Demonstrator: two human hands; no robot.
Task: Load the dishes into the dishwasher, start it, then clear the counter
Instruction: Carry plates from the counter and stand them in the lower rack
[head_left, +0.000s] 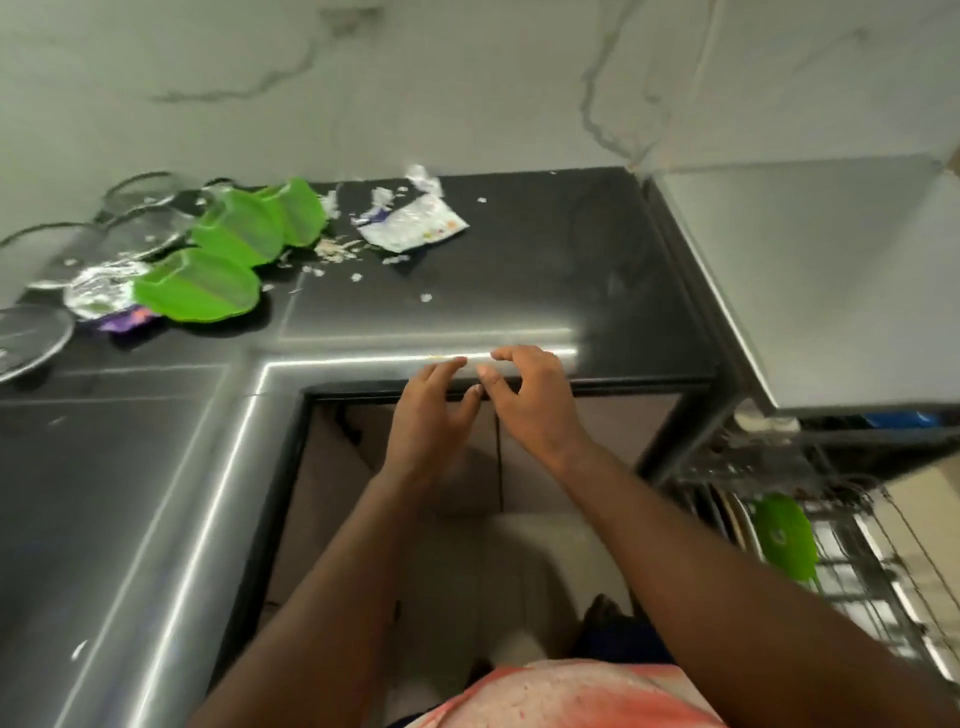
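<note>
Left hand (431, 415) and right hand (535, 405), both loosely curled and empty, hover at the desk (545, 270) edge. One green plate (784, 540) stands in the dishwasher rack (857, 561) at right. Three green plates (197, 293) wait farther back among crumbs (337, 249), a torn wrapper (410, 223) and what look like glass bowls (140, 202). A hasty reach could knock the glass or scatter crumbs.

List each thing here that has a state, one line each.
Black counter: strewn with crumbs.
Left hand: fingers loosely curled at its edge, holding nothing.
Right hand: likewise, beside the left.
Three green plastic plates: lying on the counter, unloaded.
Wire dishwasher rack: pulled out.
Fourth green plastic plate: standing on edge in the rack.
Torn white wrapper: ripped open, flat on the counter.
</note>
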